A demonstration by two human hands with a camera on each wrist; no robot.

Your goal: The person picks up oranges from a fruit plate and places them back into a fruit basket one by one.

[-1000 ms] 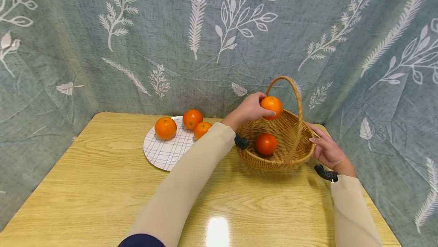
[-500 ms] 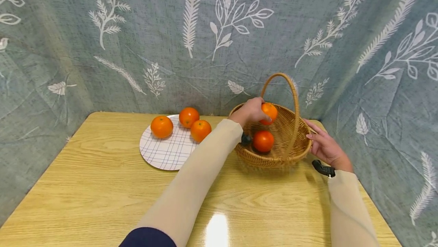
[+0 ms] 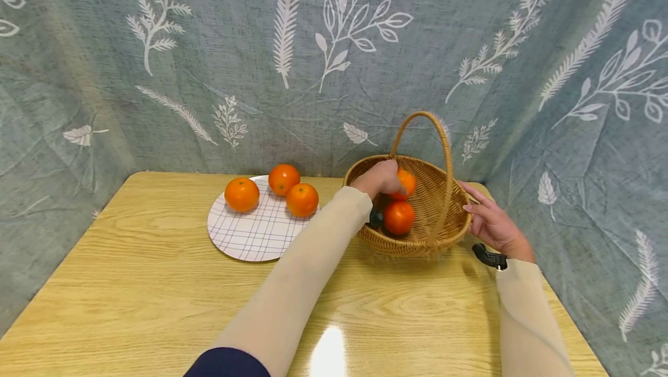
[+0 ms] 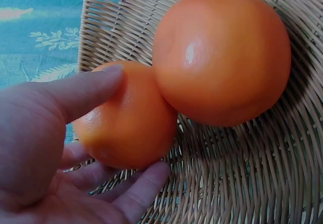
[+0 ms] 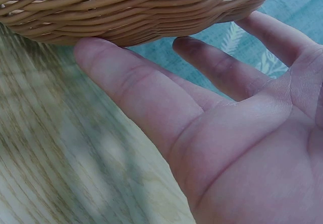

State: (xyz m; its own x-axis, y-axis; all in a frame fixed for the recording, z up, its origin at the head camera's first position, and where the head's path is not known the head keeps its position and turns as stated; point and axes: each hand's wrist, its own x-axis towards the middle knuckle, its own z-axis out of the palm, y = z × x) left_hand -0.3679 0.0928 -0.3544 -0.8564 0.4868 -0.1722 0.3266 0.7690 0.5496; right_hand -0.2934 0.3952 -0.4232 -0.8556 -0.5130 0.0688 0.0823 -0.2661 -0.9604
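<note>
Inside the wicker basket, my left hand holds an orange. In the left wrist view its thumb lies over the held orange and the fingers reach beneath. A redder round fruit sits in the basket, touching the held one in the left wrist view. My right hand is at the basket's right side. Seen from the right wrist, its fingers extend toward the woven wall, fingertips against it, palm away from it.
Left of the basket lies a round white plate with a blue grid, bearing three oranges. The basket's tall handle arches over its middle. A grey-green curtain hangs behind the wooden table.
My left hand has lowered the orange from the basket's rim height down into the basket, beside the redder fruit. The right hand stays at the basket's side. The view has shifted slightly.
</note>
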